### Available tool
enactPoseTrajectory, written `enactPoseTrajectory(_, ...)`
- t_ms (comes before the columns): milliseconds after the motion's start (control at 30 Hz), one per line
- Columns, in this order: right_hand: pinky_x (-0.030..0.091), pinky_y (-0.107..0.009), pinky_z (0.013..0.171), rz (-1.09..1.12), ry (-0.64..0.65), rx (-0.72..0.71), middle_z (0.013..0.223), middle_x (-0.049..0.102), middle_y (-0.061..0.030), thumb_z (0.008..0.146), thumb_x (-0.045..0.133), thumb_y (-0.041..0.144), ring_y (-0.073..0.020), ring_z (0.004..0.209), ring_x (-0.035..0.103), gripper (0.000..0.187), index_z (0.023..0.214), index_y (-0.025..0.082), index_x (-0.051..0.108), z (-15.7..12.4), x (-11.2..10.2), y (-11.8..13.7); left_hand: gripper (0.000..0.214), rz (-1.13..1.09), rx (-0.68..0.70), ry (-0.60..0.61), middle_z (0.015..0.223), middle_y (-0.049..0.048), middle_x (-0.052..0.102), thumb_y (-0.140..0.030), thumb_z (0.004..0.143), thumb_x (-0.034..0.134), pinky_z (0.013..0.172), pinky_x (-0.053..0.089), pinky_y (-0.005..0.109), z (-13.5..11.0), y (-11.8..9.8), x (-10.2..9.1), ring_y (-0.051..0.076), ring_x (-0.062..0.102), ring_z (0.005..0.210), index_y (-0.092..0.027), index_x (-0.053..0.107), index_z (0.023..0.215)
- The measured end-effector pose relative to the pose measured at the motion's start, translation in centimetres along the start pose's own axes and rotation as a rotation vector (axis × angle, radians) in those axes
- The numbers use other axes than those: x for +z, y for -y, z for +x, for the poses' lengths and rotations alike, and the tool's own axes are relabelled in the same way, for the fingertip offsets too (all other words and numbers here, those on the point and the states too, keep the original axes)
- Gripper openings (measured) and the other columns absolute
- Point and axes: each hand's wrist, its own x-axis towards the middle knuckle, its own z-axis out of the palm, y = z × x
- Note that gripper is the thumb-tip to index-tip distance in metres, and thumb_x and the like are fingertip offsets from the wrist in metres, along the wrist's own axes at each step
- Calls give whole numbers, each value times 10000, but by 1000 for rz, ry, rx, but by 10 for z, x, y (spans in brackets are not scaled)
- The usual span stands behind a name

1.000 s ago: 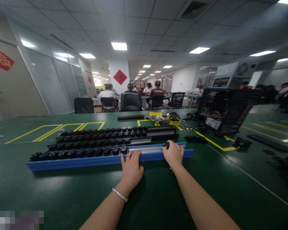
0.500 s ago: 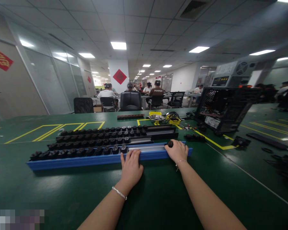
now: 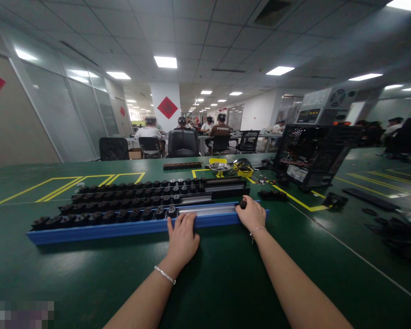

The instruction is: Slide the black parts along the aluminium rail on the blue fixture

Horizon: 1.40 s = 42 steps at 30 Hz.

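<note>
The right hand [image 3: 253, 214] pinches a black part [image 3: 242, 205] at the right end of the blue rail [image 3: 99, 232]; the left hand [image 3: 182, 237], fingers slightly apart, touches its near wall; black modules [image 3: 108, 217] line only its left portion.

1. 12 o'clock, far ahead: seated people [image 3: 148, 132], one in a brown shirt [image 3: 220, 131] lettered "PUMPKIN".
2. 12 o'clock, closer: a black padded chair [image 3: 182, 142].
3. Just before 12 o'clock: a red diamond sign [image 3: 167, 108] on a white pillar [image 3: 155, 92].
4. 2 o'clock: an open black computer case [image 3: 315, 153] with gray boxes [image 3: 318, 99] stacked on top.
5. 10 o'clock: a glass partition wall [image 3: 48, 103].
</note>
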Motion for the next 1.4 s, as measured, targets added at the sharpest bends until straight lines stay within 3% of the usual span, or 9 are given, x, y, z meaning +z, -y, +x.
enactPoseTrajectory(233, 131, -469, 1074, -43, -19, 19, 1227, 560, -87, 780, 429, 353, -239, 1213, 409, 488, 1236, 195, 498, -1, 0, -3, 562, -18, -14, 20, 1309, 37, 526, -145, 712, 465, 1116, 34, 565, 0, -2, -3, 224, 357, 1273, -256, 450, 1263)
enactPoseTrajectory(467, 96, -490, 1086, -17, -7, 35, 1214, 569, -83, 794, 405, 320, -233, 1222, 400, 450, 1210, 199, 526, 2, -1, -7, 568, 5, -4, 8, 1300, 38, 531, -149, 714, 479, 1118, 45, 563, 0, -1, -1, 225, 366, 1269, -266, 443, 1268)
enactPoseTrajectory(733, 166, -568, 1045, 19, -63, 77, 1251, 543, -68, 785, 413, 358, -250, 1239, 367, 424, 1163, 223, 550, 5, 2, -18, 569, 31, -1, -6, 1301, 42, 531, -135, 702, 483, 1120, 45, 559, 0, -1, 1, 222, 370, 1264, -255, 456, 1258)
enactPoseTrajectory(967, 273, -490, 1016, -48, -65, 121, 1354, 441, -83, 768, 424, 430, -281, 1287, 289, 477, 1172, 222, 570, 9, 2, -24, 564, 10, -3, -1, 1303, 38, 530, -134, 704, 476, 1118, 39, 563, 0, 0, 0, 220, 367, 1266, -255, 455, 1254)
enactPoseTrajectory(1400, 296, -416, 1010, -8, -57, 126, 1269, 531, -75, 770, 422, 432, -285, 1223, 360, 495, 1181, 195, 565, 13, -1, -32, 574, 8, -3, -4, 1304, 40, 529, -131, 703, 475, 1119, 41, 561, 0, 0, 1, 220, 364, 1271, -259, 450, 1262)
